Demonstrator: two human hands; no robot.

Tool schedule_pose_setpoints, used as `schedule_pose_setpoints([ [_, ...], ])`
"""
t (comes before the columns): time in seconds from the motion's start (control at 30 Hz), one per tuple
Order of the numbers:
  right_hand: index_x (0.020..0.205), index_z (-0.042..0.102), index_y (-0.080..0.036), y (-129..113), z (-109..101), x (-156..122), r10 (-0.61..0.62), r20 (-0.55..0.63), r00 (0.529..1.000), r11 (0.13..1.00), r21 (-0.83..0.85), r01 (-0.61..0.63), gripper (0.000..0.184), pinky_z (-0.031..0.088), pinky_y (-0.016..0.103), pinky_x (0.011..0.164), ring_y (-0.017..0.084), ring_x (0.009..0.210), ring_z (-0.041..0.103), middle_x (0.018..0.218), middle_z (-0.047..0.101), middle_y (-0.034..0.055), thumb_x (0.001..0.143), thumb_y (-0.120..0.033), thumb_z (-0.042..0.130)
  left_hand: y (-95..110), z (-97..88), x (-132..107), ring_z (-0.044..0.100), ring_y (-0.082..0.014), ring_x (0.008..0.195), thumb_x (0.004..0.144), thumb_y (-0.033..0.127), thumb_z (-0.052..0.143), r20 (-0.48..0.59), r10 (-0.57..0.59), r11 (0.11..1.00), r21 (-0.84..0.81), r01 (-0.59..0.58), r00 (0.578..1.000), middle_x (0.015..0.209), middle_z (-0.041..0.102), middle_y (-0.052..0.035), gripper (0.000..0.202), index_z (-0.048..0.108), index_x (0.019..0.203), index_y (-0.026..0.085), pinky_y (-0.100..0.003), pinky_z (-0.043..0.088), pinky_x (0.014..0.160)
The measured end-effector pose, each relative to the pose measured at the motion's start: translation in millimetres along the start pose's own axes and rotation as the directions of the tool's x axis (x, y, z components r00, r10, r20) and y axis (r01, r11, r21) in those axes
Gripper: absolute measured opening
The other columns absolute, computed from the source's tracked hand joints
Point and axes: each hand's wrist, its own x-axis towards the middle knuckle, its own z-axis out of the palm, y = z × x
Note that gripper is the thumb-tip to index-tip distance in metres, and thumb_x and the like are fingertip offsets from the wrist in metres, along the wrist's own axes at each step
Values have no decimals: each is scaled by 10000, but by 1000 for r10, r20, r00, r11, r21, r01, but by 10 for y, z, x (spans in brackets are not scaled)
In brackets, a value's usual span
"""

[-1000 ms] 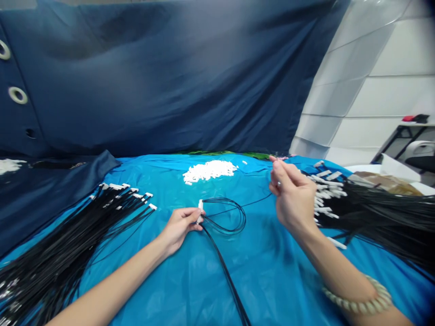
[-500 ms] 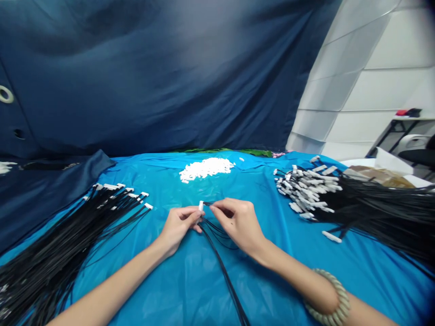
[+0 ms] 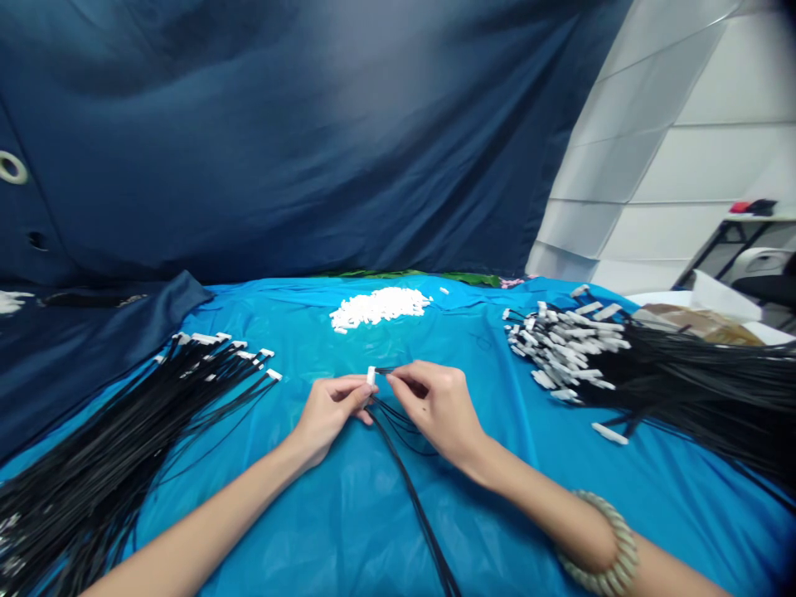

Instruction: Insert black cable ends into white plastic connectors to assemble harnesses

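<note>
In the middle of the view my left hand (image 3: 332, 412) pinches a small white connector housing (image 3: 371, 376) between thumb and fingers, holding it upright. My right hand (image 3: 439, 406) is closed just to its right, thumb and forefinger pinched on thin black wires (image 3: 384, 371) that run into the housing's upper side. More black wires (image 3: 407, 481) hang from below the housing and trail down across the cloth towards me. The wire tips at the housing are too small to make out.
A heap of loose white housings (image 3: 381, 307) lies farther back on the blue cloth (image 3: 298, 514). Bundles of black wires with white connectors lie at the left (image 3: 155, 406) and the right (image 3: 684, 373). A dark blue curtain (image 3: 311, 141) hangs behind.
Both hands keep their grips on the housing and the wires, almost still. The whole view has shifted very slightly.
</note>
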Motion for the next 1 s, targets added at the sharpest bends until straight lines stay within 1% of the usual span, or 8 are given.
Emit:
schedule_pose_setpoints([
  [0.27, 732, 595, -161, 56, 40, -32, -69, 43, 997, 994, -81, 73, 139, 353, 197, 548, 91, 576, 505, 659, 580, 5, 789, -157, 468, -20, -34, -3, 554, -108, 444, 642, 306, 617, 37, 37, 998, 58, -39, 999, 922, 639, -100, 208, 681, 716, 122, -245, 452, 458],
  [0.4, 745, 570, -168, 47, 28, -32, -115, 68, 991, 952, -276, 129, 164, 374, 249, 594, 147, 686, 491, 706, 561, 34, 815, -204, 425, -21, -34, -7, 552, -112, 436, 650, 310, 606, 57, 41, 995, 88, -46, 997, 909, 640, -104, 218, 682, 718, 118, -245, 447, 450],
  [0.47, 730, 546, -166, 38, 5, -12, -157, 71, 985, 925, -339, 172, 151, 388, 285, 647, 188, 816, 474, 822, 556, 64, 809, -206, 423, -13, -29, -7, 550, -113, 428, 656, 306, 600, 73, 45, 993, 110, -53, 996, 903, 641, -107, 213, 686, 711, 119, -245, 442, 447],
  [0.57, 735, 488, -162, 52, -31, 32, -252, 148, 956, 931, -233, 281, 87, 365, 345, 816, 216, 1045, 393, 1048, 507, 81, 785, -136, 422, -5, -24, -9, 549, -116, 418, 660, 298, 597, 120, 46, 988, 140, -63, 992, 902, 644, -111, 197, 695, 700, 132, -248, 436, 446],
  [0.63, 745, 452, -169, 84, -45, 56, -286, 236, 929, 948, -74, 311, 95, 341, 346, 874, 190, 1086, 383, 1071, 509, 69, 777, -93, 405, -8, -28, -11, 555, -121, 421, 659, 297, 597, 153, 44, 987, 148, -66, 987, 905, 644, -110, 191, 700, 713, 145, -251, 436, 446],
  [0.7, 743, 427, -177, 122, -49, 72, -266, 290, 919, 964, 59, 260, 111, 382, 308, 822, 158, 1001, 459, 1013, 540, 58, 784, -82, 387, -19, -36, -12, 561, -123, 422, 662, 295, 596, 171, 42, 985, 156, -70, 984, 913, 644, -107, 189, 701, 736, 157, -249, 435, 446],
  [0.77, 732, 412, -180, 152, -48, 79, -236, 310, 921, 970, 129, 206, 116, 409, 273, 746, 138, 895, 507, 961, 558, 47, 790, -85, 382, -30, -43, -11, 564, -123, 421, 667, 292, 592, 176, 43, 984, 164, -73, 984, 921, 642, -105, 188, 701, 750, 164, -247, 434, 447],
  [1.0, 725, 419, -175, 159, -56, 81, -239, 302, 923, 969, 139, 205, 115, 394, 265, 734, 137, 859, 501, 933, 559, 36, 775, -73, 406, -23, -42, -13, 573, -129, 431, 673, 288, 587, 189, 42, 981, 178, -76, 981, 920, 639, -109, 191, 700, 754, 156, -256, 445, 463],
])
